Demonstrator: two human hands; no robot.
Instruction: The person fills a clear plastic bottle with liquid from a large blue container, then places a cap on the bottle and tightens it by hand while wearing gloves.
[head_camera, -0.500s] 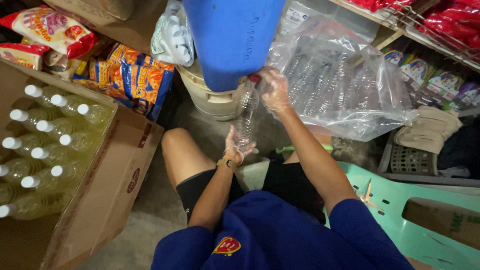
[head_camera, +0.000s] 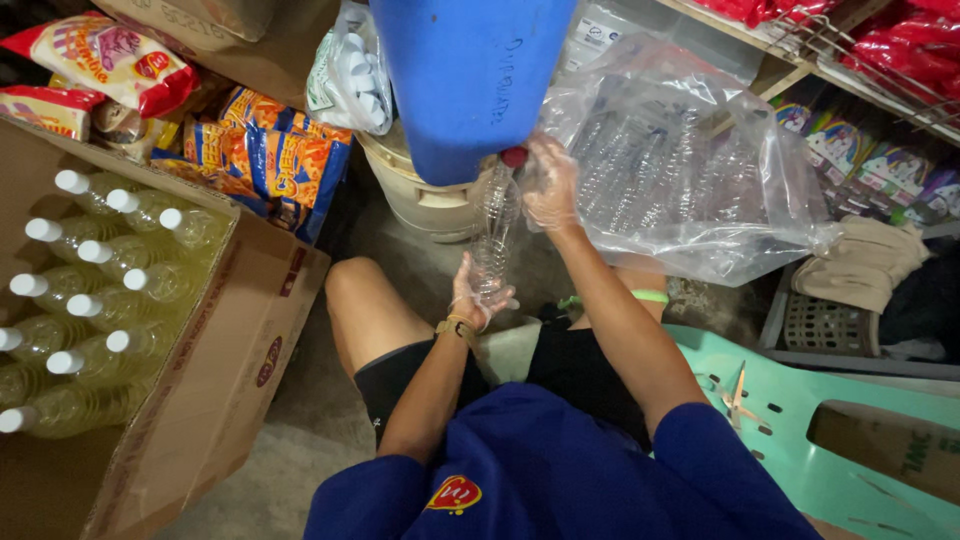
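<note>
Bottle (head_camera: 492, 232) upright under blue drum (head_camera: 470, 80); left hand (head_camera: 478, 295) grips base, right hand (head_camera: 548, 185) closed at red tap (head_camera: 513, 157).

The person sits with bare knees drawn up and apart, both arms reaching forward from blue short sleeves toward the blue drum (head_camera: 470, 80) straight ahead. The left hand (head_camera: 478, 293) is held low, well below the drum's base, palm turned inward and fingers curled in a loose grasp, a thin band round its wrist (a clear glove seems to cover the hand). The left forearm slopes up from a bent elbow near the lap. The right hand (head_camera: 548, 185) is raised higher, just beside the drum's lower right edge, fingers bunched at the tap there, also gloved. The right arm is nearly straight, running long from shoulder to wrist.
</note>
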